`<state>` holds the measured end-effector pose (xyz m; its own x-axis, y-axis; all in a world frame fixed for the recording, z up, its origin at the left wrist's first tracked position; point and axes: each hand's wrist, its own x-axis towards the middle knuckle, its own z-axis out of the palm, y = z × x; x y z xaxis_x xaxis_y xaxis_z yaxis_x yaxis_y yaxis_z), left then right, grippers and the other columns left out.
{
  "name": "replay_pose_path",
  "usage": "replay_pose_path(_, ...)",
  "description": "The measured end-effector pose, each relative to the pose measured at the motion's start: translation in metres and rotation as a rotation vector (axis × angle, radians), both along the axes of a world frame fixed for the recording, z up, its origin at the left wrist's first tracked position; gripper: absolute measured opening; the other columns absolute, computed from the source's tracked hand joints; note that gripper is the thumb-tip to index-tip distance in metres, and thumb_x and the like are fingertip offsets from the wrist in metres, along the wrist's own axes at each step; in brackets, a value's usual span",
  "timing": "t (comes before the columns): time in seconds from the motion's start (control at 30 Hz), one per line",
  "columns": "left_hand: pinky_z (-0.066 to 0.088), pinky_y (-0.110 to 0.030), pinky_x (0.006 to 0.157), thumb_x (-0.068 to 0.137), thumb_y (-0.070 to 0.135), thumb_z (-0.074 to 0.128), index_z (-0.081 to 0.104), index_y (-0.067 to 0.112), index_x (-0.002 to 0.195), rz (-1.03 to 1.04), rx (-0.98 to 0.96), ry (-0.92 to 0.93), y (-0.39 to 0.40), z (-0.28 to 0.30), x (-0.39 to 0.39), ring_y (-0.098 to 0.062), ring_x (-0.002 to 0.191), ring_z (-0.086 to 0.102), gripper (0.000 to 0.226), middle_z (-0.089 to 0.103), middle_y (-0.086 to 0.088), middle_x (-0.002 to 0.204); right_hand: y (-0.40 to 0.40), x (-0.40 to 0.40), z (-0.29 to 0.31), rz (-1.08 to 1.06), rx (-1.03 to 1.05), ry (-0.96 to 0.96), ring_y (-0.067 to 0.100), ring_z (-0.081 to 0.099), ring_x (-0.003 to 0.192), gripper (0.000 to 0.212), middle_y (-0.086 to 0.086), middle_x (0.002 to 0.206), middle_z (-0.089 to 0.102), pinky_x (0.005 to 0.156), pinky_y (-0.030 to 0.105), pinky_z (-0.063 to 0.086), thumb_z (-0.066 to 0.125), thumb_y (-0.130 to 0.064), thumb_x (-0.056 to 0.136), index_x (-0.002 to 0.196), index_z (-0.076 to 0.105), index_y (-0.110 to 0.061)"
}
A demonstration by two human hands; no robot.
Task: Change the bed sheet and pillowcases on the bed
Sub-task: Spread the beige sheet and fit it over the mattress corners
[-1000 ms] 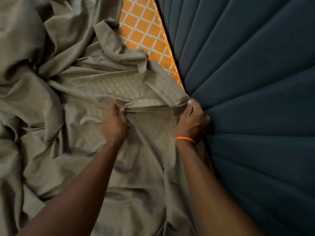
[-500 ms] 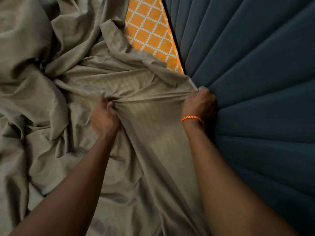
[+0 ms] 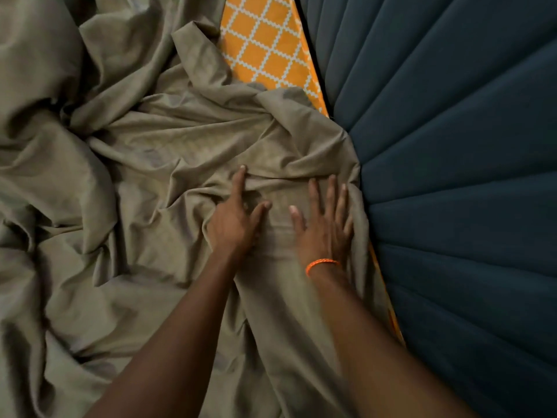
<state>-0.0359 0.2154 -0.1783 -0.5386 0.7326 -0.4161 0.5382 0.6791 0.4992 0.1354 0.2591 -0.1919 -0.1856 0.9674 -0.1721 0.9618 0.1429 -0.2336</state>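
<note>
Both hands are flat on the bed here, pressing down on the olive-grey bed sheet (image 3: pixel 168 164) rather than gripping it. The left hand (image 3: pixel 233 224) has its fingers stretched out, index finger pointing up toward a ridge of bunched fabric, thumb splayed off to its right side. Nothing is pinched or curled into it as far as I can see, it's just resting on the cloth. The right hand (image 3: pixel 324 230) sits just beside it, palm down, fingers spread wide and straight, also holding nothing. It's a bit motion-blurred though, so the fingertip detail is soft. There's an orange braided bracelet (image 3: pixel 322 264) on that wrist.

The sheet itself is under both palms and spreads out in a big rumpled mess to the left of the left hand, lots of deep folds and creases. Between the two hands the fabric looks smoother. Just to the right of the right hand, the sheet's edge meets the dark blue padded headboard (image 3: pixel 452 176), which has channel-stitched panels fanning out. Beyond the fingertips, up and slightly right, an orange cover with a white lattice pattern (image 3: pixel 265 46) pokes out uncovered, wedged along the headboard. A thin sliver of that same orange also shows below the right wrist, along the headboard edge.
</note>
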Motion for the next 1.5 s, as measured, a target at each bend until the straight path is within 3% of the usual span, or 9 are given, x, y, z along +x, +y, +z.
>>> replay_pose_path(0.1, 0.059, -0.044, 0.085, 0.091, 0.066, 0.052, 0.034, 0.062, 0.152, 0.005, 0.081, 0.088, 0.015, -0.003, -0.010, -0.025, 0.098, 0.074, 0.063, 0.079, -0.002, 0.100, 0.036, 0.024, -0.010, 0.158, -0.010, 0.141, 0.020, 0.010, 0.159, 0.067, -0.002, 0.173, 0.002, 0.121, 0.032, 0.026, 0.041, -0.059, 0.104, 0.163, 0.018, -0.037)
replay_pose_path(0.2, 0.056, -0.042, 0.090, 0.097, 0.043, 0.059, 0.053, 0.048, 0.148, -0.090, 0.177, 0.156, 0.044, -0.008, -0.027, -0.029, 0.110, 0.068, 0.052, 0.074, -0.003, 0.121, 0.074, 0.025, -0.024, 0.321, -0.029, 0.268, 0.021, 0.005, 0.160, 0.068, 0.005, 0.172, 0.012, 0.127, 0.040, 0.022, 0.047, -0.051, 0.103, 0.163, 0.024, -0.027)
replay_pose_path(0.4, 0.018, -0.045, 0.126, 0.102, 0.043, 0.057, 0.029, 0.034, 0.164, -0.323, 0.047, 0.222, 0.080, -0.033, -0.075, -0.035, 0.156, 0.020, 0.068, 0.022, -0.014, 0.171, 0.129, 0.008, -0.039, 0.292, -0.098, 0.497, 0.020, 0.020, 0.156, 0.071, 0.010, 0.166, 0.030, 0.127, 0.029, 0.013, 0.063, -0.041, 0.096, 0.158, 0.038, -0.015)
replay_pose_path(0.5, 0.021, -0.050, 0.127, 0.102, 0.039, 0.057, 0.032, 0.023, 0.164, -0.334, 0.063, 0.250, 0.080, -0.019, -0.073, -0.037, 0.155, 0.025, 0.069, 0.025, -0.014, 0.171, 0.147, -0.003, -0.028, 0.233, -0.195, 0.500, 0.019, 0.019, 0.156, 0.074, 0.010, 0.169, 0.024, 0.122, 0.015, 0.007, 0.064, -0.032, 0.097, 0.160, 0.033, -0.010)
replay_pose_path(0.63, 0.036, -0.047, 0.114, 0.094, 0.019, 0.058, 0.050, 0.008, 0.151, -0.233, 0.222, 0.304, 0.035, 0.016, 0.002, -0.041, 0.134, 0.051, 0.059, 0.049, -0.020, 0.154, 0.086, 0.014, -0.003, 0.075, -0.078, 0.337, 0.030, 0.033, 0.151, 0.066, 0.017, 0.163, 0.035, 0.125, 0.033, 0.023, 0.058, -0.016, 0.096, 0.157, 0.036, -0.004)
replay_pose_path(0.73, 0.039, -0.044, 0.116, 0.092, 0.014, 0.060, 0.056, 0.008, 0.145, -0.322, 0.354, 0.112, -0.027, 0.021, 0.083, -0.035, 0.136, 0.053, 0.053, 0.054, -0.016, 0.150, -0.022, 0.050, 0.021, -0.181, -0.035, 0.286, 0.031, 0.040, 0.146, 0.071, 0.018, 0.163, 0.035, 0.116, 0.035, 0.033, 0.053, -0.029, 0.101, 0.161, 0.024, -0.004)
replay_pose_path(0.9, 0.006, -0.046, 0.131, 0.105, 0.039, 0.040, 0.013, 0.027, 0.168, -0.520, 0.173, 0.053, -0.095, 0.002, 0.156, -0.013, 0.162, -0.002, 0.070, 0.007, 0.010, 0.175, -0.052, 0.069, 0.019, -0.202, -0.137, 0.129, 0.030, 0.047, 0.139, 0.084, 0.012, 0.165, 0.031, 0.107, 0.038, 0.040, 0.049, -0.052, 0.100, 0.165, 0.009, -0.015)
replay_pose_path(1.13, -0.001, -0.038, 0.131, 0.109, 0.055, 0.030, 0.007, 0.030, 0.168, -0.574, 0.156, 0.129, -0.055, -0.022, 0.113, -0.011, 0.161, -0.006, 0.069, 0.002, 0.014, 0.175, 0.032, 0.069, -0.004, -0.235, -0.366, 0.315, 0.029, 0.036, 0.149, 0.109, 0.018, 0.162, 0.036, 0.121, 0.035, 0.028, 0.065, -0.074, 0.083, 0.160, 0.028, -0.006)
replay_pose_path(1.5, 0.012, -0.051, 0.130, 0.107, 0.030, 0.045, 0.016, 0.014, 0.167, -0.621, 0.154, 0.104, -0.109, 0.001, 0.168, -0.026, 0.162, 0.002, 0.069, 0.007, -0.005, 0.176, -0.065, 0.125, 0.006, 0.026, -0.054, 0.365, 0.033, 0.034, 0.151, 0.058, 0.023, 0.162, 0.033, 0.125, 0.029, 0.018, 0.041, -0.029, 0.104, 0.155, 0.039, -0.001)
